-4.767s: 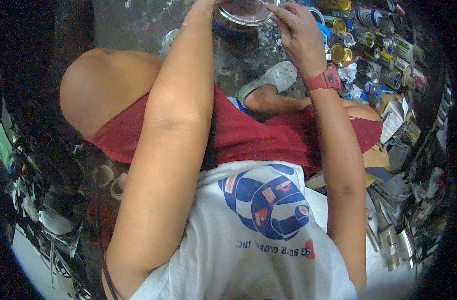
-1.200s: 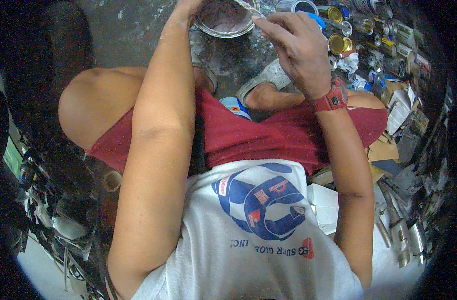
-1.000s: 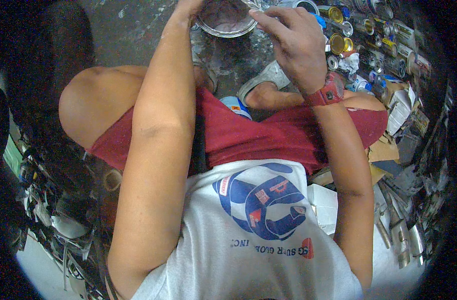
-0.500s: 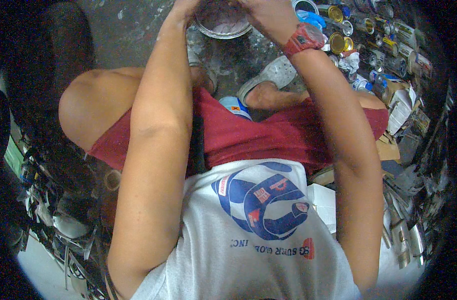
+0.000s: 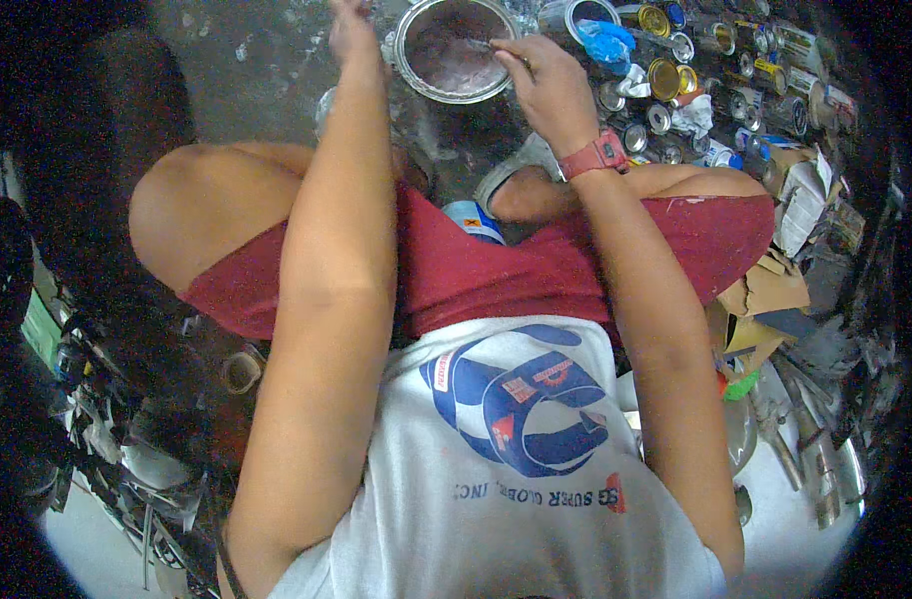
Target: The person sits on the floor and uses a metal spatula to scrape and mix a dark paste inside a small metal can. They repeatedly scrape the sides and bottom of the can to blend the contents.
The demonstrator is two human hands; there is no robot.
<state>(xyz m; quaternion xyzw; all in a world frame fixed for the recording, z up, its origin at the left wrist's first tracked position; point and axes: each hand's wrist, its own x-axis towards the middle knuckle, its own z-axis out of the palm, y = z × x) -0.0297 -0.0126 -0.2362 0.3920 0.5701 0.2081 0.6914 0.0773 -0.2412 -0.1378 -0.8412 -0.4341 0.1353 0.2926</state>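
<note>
a cluttered workshop; a white-spattered floor (image 5: 261, 85), crowded cans (image 5: 663, 78) and an open pail (image 5: 458, 97) show it

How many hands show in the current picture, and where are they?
2: the left hand at the top edge, left of the open can, its fingers partly cut off, and the right hand, fingertips over the can's right side.

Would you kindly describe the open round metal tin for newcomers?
Beyond the maroon shorts lies a dark, stained floor. Between left hand and right hand is the open round metal tin; wider-mouthed than the silver and gold cans at right, it holds pinkish-grey material.
</note>
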